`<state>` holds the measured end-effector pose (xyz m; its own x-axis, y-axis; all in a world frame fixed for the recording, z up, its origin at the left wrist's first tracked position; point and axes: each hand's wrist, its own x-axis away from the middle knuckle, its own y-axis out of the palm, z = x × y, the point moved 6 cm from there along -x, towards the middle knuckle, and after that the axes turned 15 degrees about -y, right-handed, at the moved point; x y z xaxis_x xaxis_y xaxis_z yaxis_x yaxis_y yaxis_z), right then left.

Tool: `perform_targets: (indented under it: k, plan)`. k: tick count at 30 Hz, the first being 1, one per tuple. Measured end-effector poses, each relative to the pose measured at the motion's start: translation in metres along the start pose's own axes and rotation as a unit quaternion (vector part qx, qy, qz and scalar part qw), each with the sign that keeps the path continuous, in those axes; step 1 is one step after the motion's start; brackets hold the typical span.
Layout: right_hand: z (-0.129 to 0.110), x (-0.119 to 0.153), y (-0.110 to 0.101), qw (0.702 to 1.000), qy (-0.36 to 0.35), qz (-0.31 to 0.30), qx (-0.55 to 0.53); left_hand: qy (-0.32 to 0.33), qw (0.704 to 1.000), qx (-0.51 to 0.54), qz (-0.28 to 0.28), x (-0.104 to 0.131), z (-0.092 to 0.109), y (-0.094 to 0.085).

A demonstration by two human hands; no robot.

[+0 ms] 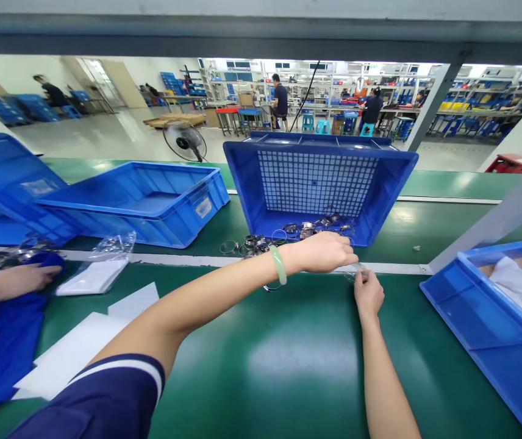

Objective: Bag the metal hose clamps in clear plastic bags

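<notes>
From the head view I see my left hand [322, 251] at frame centre, fingers curled over a small clear plastic bag [357, 268] on the green counter [288, 353]. My right hand [368, 292], just below and to the right, pinches the same bag. Metal ring clamps [288, 235] spill from the tipped blue mesh-bottomed plastic crate [318, 183] just above. At far left, a co-worker's hand [23, 277] rests on blue cloth [0, 341].

A green table [288, 360] fills the lower frame. On it lie white sheets [82, 341] at lower left, a blue bin [142, 201] at upper left, a tipped blue crate [316, 183] at upper centre with metal rings [252, 245] spilling out, and another blue bin [494, 341] at right.
</notes>
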<state>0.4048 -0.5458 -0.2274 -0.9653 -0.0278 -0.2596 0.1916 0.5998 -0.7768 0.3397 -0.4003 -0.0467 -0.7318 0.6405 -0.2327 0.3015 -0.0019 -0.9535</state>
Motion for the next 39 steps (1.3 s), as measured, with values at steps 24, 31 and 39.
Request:
perform_targets:
  k: [24,31,39]
  plan:
    - [0.015,-0.005,-0.002,0.994,0.024,0.058,0.086,0.04,0.999,-0.005,0.01,-0.007,0.013,0.018]
    - [0.022,-0.003,-0.011,0.996,0.038,0.069,-0.049,0.018,1.0,-0.011,-0.018,0.039,-0.001,0.026]
    - [-0.026,0.049,0.0,0.922,0.074,0.067,-0.375,-0.017,0.999,0.004,-0.039,0.066,-0.007,0.046]
